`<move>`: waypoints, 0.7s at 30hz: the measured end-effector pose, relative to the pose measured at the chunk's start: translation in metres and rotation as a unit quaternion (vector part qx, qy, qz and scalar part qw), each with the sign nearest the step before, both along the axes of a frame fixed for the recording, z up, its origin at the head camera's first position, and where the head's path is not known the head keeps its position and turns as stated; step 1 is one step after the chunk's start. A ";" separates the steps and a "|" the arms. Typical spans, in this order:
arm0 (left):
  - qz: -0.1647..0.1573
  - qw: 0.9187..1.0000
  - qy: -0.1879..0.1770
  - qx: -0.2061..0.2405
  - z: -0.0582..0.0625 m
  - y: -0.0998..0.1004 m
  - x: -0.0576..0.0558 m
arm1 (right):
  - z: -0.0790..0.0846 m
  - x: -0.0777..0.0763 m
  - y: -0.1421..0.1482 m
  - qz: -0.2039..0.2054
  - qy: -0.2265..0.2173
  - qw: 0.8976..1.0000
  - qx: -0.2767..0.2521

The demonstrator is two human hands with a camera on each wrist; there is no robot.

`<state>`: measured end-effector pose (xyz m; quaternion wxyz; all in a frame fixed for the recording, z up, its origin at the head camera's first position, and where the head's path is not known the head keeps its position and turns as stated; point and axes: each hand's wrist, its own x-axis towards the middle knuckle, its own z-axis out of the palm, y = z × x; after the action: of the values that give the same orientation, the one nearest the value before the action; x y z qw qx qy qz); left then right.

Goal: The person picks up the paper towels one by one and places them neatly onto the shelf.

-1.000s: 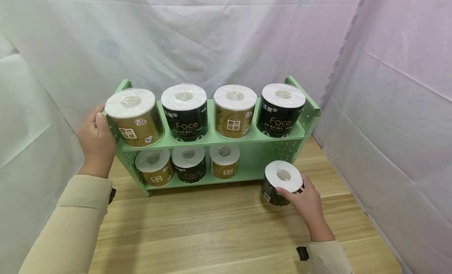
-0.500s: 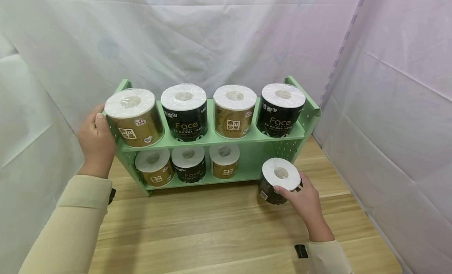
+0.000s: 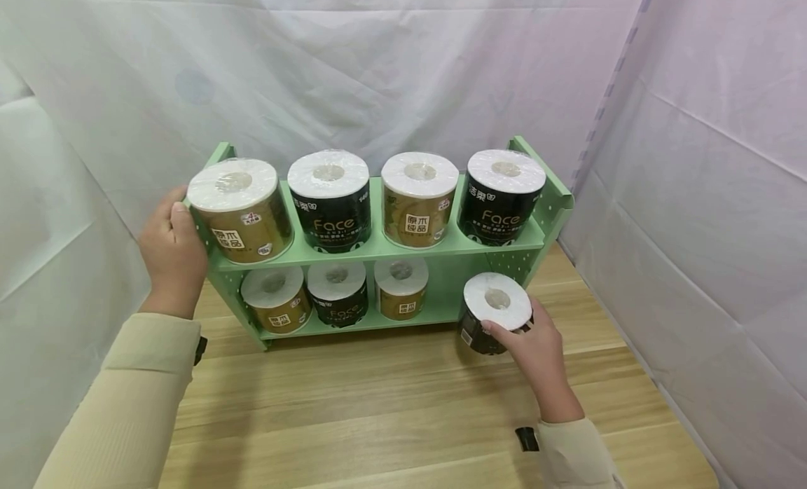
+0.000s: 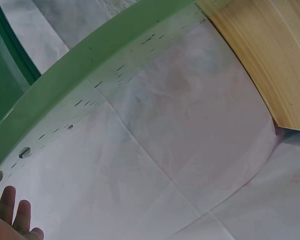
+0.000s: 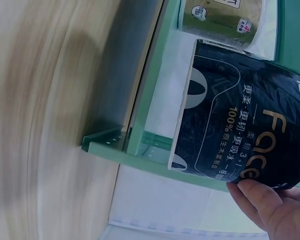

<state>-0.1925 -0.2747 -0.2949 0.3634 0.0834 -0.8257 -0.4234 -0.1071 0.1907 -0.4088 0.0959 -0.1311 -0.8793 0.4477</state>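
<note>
In the head view my right hand [image 3: 536, 349] grips a black-wrapped toilet paper roll [image 3: 482, 335] by its right side, thumb in front. The roll is off the table, slightly tilted, in front of the lower tier's right end. The right wrist view shows the same toilet paper roll [image 5: 240, 120] with "Face" printing, and fingers [image 5: 262, 195] on its side. My left hand [image 3: 173, 258] holds the left side panel of a green two-tier shelf [image 3: 378, 254]; its other fingers [image 4: 22, 215] lie outside the panel in the left wrist view.
Gold and black rolls alternate along the upper tier, ending with a black roll [image 3: 498, 209] at right. Below stand a gold roll [image 3: 280, 314], a black roll [image 3: 340, 303] and another gold roll [image 3: 401, 300]. White cloth [image 3: 378, 69] hangs behind the wooden table [image 3: 378, 405].
My right hand has carried the black roll a little left and toward the shelf's lower right opening. My left hand and the other rolls have stayed put.
</note>
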 end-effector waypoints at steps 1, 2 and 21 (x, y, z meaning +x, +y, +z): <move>0.000 1.000 0.000 0.000 0.000 0.000 0.000 | 0.000 -0.001 -0.001 0.000 0.004 1.000 0.000; -0.001 1.000 0.000 -0.001 0.000 0.000 0.000 | -0.001 -0.003 -0.002 0.000 0.008 1.000 -0.003; -0.004 1.000 -0.003 0.001 0.001 0.000 0.001 | -0.021 -0.034 -0.012 -0.020 0.059 0.997 -0.040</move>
<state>-0.1919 -0.2750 -0.2939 0.3590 0.0814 -0.8267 -0.4256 -0.1413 0.1783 -0.4294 0.1513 -0.1260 -0.8508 0.4872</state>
